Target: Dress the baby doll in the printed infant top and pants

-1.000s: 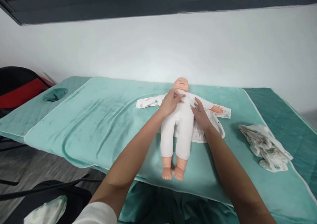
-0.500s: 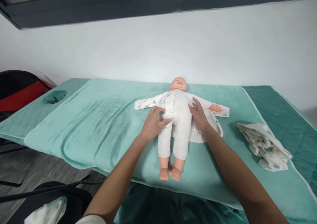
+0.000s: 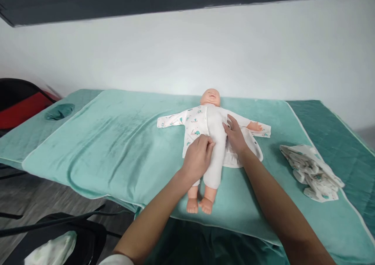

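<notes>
A baby doll (image 3: 216,140) lies on its back, head toward the wall, in white leggings and a white printed baby shirt (image 3: 195,121). Both its arms are in the sleeves. The shirt's left-side front panel is spread over the belly; the other panel lies folded out on the bed beside the doll, with snaps along its edge. My left hand (image 3: 198,157) is closed, pinching the lower edge of the left-side panel over the doll's belly. My right hand (image 3: 235,135) rests against the doll's side over the folded-out panel, thumb and index finger apart.
A folded stack of printed baby clothes (image 3: 313,173) lies to the right. The green-covered bed (image 3: 131,140) runs along a white wall, with a face hole (image 3: 60,111) at its left end. A red-and-black chair (image 3: 20,104) and a dark seat holding a white cloth (image 3: 52,249) stand left.
My left hand has moved right and down across the doll's belly and closed on the shirt edge. The panel is now spread wider and flatter. My right hand has barely moved.
</notes>
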`<state>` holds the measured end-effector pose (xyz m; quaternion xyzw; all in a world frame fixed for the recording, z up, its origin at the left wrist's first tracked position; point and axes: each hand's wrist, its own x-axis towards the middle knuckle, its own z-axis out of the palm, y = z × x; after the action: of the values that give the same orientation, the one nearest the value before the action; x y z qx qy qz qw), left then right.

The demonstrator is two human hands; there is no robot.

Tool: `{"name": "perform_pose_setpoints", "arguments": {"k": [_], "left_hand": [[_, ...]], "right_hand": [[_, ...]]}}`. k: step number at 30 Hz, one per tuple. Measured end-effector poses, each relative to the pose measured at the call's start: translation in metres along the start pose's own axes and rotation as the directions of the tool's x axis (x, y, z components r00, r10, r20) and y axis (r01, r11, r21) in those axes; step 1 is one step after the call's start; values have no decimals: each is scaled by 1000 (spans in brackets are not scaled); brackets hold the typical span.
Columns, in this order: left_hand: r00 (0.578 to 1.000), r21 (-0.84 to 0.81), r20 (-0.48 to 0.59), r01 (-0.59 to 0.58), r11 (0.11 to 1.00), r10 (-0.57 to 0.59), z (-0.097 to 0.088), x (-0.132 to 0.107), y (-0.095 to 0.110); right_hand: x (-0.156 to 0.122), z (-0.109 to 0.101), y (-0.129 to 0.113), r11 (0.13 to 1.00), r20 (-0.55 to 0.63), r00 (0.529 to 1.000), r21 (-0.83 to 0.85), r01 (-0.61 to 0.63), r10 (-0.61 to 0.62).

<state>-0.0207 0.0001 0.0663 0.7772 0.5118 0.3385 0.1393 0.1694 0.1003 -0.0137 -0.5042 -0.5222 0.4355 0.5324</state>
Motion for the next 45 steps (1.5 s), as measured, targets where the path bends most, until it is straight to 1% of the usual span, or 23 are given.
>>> {"name": "perform_pose_setpoints", "arguments": {"k": [3,5,7,8,10,12,13,16,18,21,23,25,26,27,29,31,33,36,38,39,41,42,45], "left_hand": [[997,-76,24,-71,995,73,1,-5,-1],[997,-155,-21,-81,985,79,-2,-10,-12],[989,-199,-150,-46,979,16,-7,-17,-26],[975,-200,-218,-10,980,-34,-9,-21,-34],[950,-190,-282,81,978,-134,-12,-30,-46],[949,-198,-241,156,968,-202,-12,-40,-52],[955,-205,-205,171,964,-213,-12,-44,-51],[970,-203,-141,168,965,-198,-14,-50,-44],[972,-188,-133,166,968,-192,-18,-45,-39],[977,-163,-149,126,979,-151,-21,-17,-37],[980,-111,-183,58,992,-77,-17,13,-41],[983,-42,-182,9,999,-16,-9,47,-48],[989,-29,-149,7,1000,-11,-5,64,-50],[996,-18,-83,16,1000,-17,-1,79,-52],[998,-1,45,32,999,-32,5,104,-51],[991,7,133,10,1000,-11,7,120,-44],[986,26,162,-34,999,29,10,131,-31],[978,159,184,-134,978,104,21,143,-8],[946,249,278,-239,939,167,37,152,7],[916,267,351,-299,916,197,47,157,15],[835,253,494,-403,879,241,71,167,28],[803,249,540,-437,864,250,82,171,34],[760,295,618,-460,838,200,109,184,45]], "right_hand": [[0,0,-1,1000,-11,1000,-9,7,-7],[-1,1,-1,1000,-24,1000,-18,18,-18],[-1,1,-1,999,-24,999,-23,23,-24],[-1,1,-1,999,-20,1000,-23,23,-24],[-1,0,-2,999,-15,1000,-26,24,-25],[-2,0,-3,999,-15,1000,-36,26,-27],[-2,0,-3,999,-18,999,-43,27,-28],[-3,0,-4,998,-27,999,-61,29,-30],[-4,0,-6,997,-31,999,-72,34,-36],[-7,-4,-12,990,-17,999,-140,33,-36],[-8,-13,-19,971,-26,999,-237,26,-33],[-7,-27,-28,947,-94,994,-321,15,-48],[-6,-37,-31,936,-160,985,-353,8,-68],[-4,-48,-33,923,-238,966,-385,0,-99],[1,-70,-33,884,-376,907,-468,-8,-190],[7,-91,-28,825,-435,858,-565,-25,-272],[10,-106,-20,776,-426,862,-627,-62,-275],[11,-114,-10,760,-397,906,-631,-152,-149],[11,-114,-8,780,-377,922,-601,-175,-84],[10,-114,-7,797,-370,926,-580,-169,-72],[10,-116,-8,845,-360,929,-520,-125,-85],[9,-117,-8,873,-354,930,-479,-89,-99],[10,-126,-8,951,-340,932,-310,15,-125]]}}
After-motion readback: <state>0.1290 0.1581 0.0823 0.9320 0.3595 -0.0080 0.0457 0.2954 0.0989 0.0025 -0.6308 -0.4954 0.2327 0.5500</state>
